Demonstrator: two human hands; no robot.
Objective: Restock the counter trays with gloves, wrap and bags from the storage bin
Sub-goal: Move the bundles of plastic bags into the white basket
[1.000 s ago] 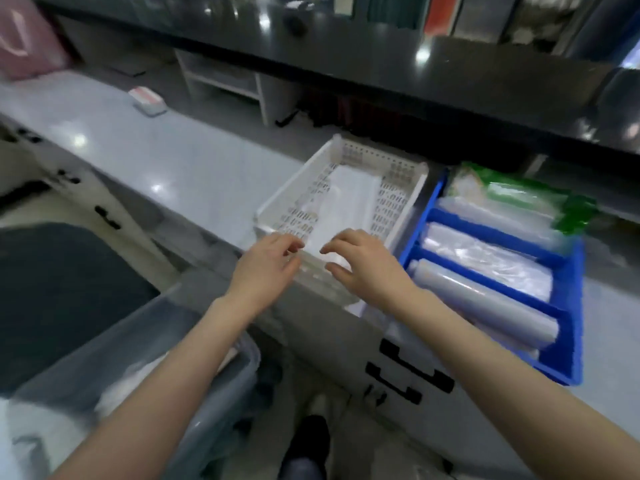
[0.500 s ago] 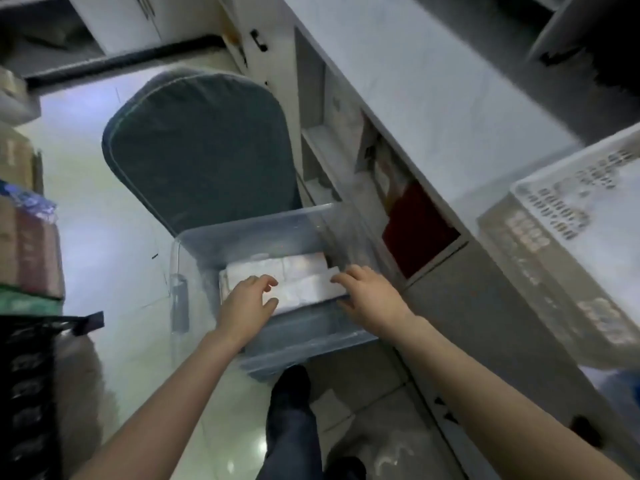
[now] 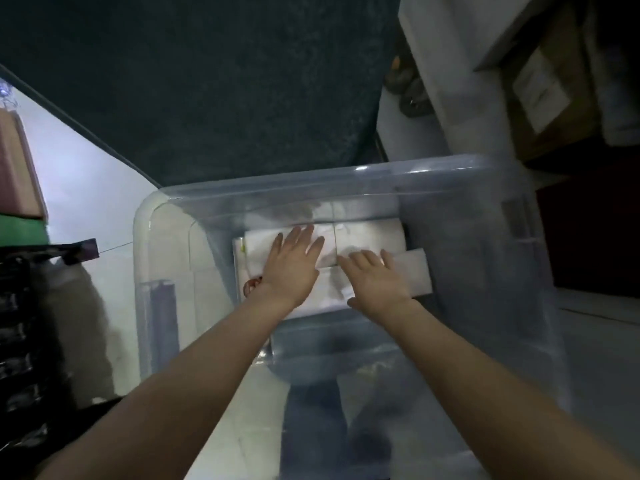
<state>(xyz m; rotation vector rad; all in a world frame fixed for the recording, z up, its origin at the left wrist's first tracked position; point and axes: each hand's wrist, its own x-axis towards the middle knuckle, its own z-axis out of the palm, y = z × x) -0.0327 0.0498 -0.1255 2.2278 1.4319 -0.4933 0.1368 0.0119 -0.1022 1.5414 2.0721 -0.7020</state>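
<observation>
Head view: flat white packs lie in clear bin

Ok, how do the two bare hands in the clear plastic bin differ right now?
The left hand reaches farther in, flat on the wide white pack; the right hand lies nearer, on the narrow white pack. Both lie open, gripping nothing, inside the clear plastic bin.

Across my twelve o'clock spreads a dark teal chair cushion, its edge slanting down toward ten. At one o'clock stands a white cabinet panel, and at two a cardboard box with a pale label sits in a shelf. At nine I see a brown box on something green, and a black crate at eight, on the pale floor.
</observation>
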